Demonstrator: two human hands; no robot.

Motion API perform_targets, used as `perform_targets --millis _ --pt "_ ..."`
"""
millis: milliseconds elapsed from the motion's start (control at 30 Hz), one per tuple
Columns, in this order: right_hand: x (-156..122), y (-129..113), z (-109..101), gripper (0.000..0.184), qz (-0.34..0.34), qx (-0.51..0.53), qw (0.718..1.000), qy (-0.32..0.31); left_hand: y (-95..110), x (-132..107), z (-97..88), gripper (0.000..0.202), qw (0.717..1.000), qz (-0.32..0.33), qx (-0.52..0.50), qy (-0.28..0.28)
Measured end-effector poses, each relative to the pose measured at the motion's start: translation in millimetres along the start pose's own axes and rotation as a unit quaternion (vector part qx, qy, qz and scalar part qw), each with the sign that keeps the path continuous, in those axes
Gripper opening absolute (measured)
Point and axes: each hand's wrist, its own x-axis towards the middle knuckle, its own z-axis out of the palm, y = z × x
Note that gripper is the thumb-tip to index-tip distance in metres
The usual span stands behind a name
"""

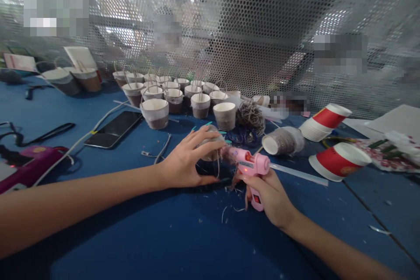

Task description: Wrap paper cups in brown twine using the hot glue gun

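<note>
From where I'm standing, right hand (275, 199) clamps pink glue gun (252, 167) pistol-style, left hand (187, 162) grips a wrapped cup (209, 155) at the gun's front end, seemingly steadying it, loop-handled cups (155, 116) beyond the gun, presumably out of the way.

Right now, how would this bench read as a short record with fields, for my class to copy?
Left hand: curled around a partly hidden cup
Right hand: gripping a pink glue gun, aimed toward that cup
Glue stick: clear, jutting from the gun's back
Behind: wrapped cups with handles; tangled twine
Left side: black smartphone
Right side: red-and-white paper cups
Surface: blue tabletop
</note>
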Motion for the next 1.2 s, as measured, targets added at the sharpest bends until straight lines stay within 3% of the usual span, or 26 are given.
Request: perform_targets --millis 367,600,933,1200 --pt "-11 -7 -1 0.014 0.012 -0.044 0.999 -0.017 8 -2 -2.9 0.072 0.999 -0.018 0.040 -0.030" --pt "-6 -5 -1 0.017 0.055 -0.025 0.998 -0.006 9 -1 -2.1 0.071 0.997 -0.020 0.064 -0.022" --pt "-3 -3 -4 0.017 0.060 -0.005 0.998 0.009 12 -1 -1.6 0.069 0.995 -0.036 0.089 -0.022" --pt "0 -5 -5 0.017 0.050 -0.048 0.998 -0.005 12 -1 -1.4 0.070 0.995 -0.035 0.091 -0.030"
